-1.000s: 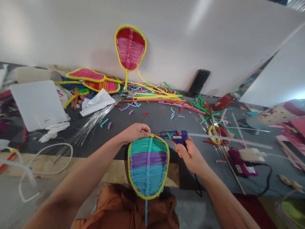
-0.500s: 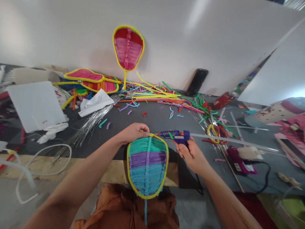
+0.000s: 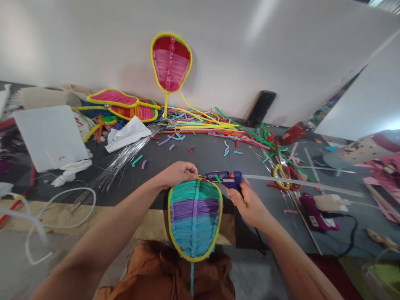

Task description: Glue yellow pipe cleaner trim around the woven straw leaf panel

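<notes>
My left hand (image 3: 180, 173) pinches the top edge of a pipe-cleaner leaf shape (image 3: 195, 223), banded green, purple and blue inside a yellow border. Its blue stem (image 3: 192, 279) hangs down over my lap. My right hand (image 3: 248, 202) is wrapped round the handle of a dark blue glue gun (image 3: 229, 178). The gun's nozzle points left at the yellow border, close to my left fingertips; whether it touches cannot be made out. A long clear glue stick (image 3: 300, 183) sticks out of the gun's back.
A pink and red leaf shape (image 3: 171, 66) stands against the wall. Pipe cleaners (image 3: 206, 125) and wire (image 3: 125, 152) lie along the table's back. A phone (image 3: 261, 107) leans on the wall. To the right is a purple power strip (image 3: 317, 214); white paper (image 3: 51, 137) lies left.
The glue gun in my right hand has moved a little left, bringing its nozzle nearer my left fingertips along the top border. My left hand keeps its pinch.
</notes>
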A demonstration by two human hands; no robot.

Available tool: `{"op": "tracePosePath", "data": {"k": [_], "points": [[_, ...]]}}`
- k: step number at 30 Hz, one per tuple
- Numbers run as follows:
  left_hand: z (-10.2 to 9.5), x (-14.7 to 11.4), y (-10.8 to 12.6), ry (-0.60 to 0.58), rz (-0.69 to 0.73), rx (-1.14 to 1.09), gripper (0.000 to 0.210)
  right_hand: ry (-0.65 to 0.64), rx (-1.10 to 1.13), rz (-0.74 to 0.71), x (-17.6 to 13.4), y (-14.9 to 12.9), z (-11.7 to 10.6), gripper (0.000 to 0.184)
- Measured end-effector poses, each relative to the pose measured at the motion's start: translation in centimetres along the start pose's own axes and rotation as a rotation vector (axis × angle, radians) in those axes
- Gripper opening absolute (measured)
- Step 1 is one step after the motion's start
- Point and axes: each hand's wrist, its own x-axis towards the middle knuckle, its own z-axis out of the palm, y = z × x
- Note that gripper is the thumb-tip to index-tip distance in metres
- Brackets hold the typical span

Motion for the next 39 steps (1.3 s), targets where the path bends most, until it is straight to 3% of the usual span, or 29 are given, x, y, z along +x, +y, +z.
{"op": "tracePosePath", "data": {"k": [5, 13, 18, 22, 26, 30, 33, 35, 36, 39], "points": [[0.1, -0.1, 0.3, 0.011, -0.014, 0.008, 0.024, -0.022, -0.120, -0.024, -0.4, 0.4, -0.4, 0.024], [0.1, -0.1, 0.3, 0.014, -0.032, 0.008, 0.026, -0.030, -0.137, -0.001, -1.0, 0.6, -0.7, 0.026], [-0.1, 0.1, -0.2, 0.010, -0.035, -0.007, 0.024, 0.020, -0.185, -0.022, -1.3, 1.2, -2.3, 0.023], [0.0, 0.2, -0.4, 0.024, -0.040, -0.069, 0.024, 0.249, -0.462, -0.147, 0.0, 3.6, -4.9, 0.032], [0.1, 0.1, -0.5, 0.006, -0.091, -0.162, 0.033, 0.197, -0.858, -0.131, 1.6, 6.9, -7.4, 0.041], [0.0, 0.1, -0.6, 0.013, -0.102, -0.104, 0.035, 0.152, -0.994, -0.087, 2.5, 7.6, -8.6, 0.042], [-0.1, 0.1, -0.6, 0.004, -0.089, -0.063, 0.031, 0.293, -0.862, -0.145, 2.8, 5.1, -7.5, 0.046], [-0.1, 0.1, -0.6, -0.002, -0.081, -0.046, 0.030, 0.358, -0.596, -0.198, 3.1, 2.6, -5.5, 0.040], [-0.2, 0.1, -0.6, -0.004, -0.080, -0.043, 0.030, 0.328, -0.427, -0.188, 3.3, 1.3, -4.2, 0.034], [-0.1, 0.0, -0.4, -0.008, -0.081, -0.051, 0.028, 0.008, -0.056, -0.048, 4.2, -1.5, -0.2, 0.034]]}}
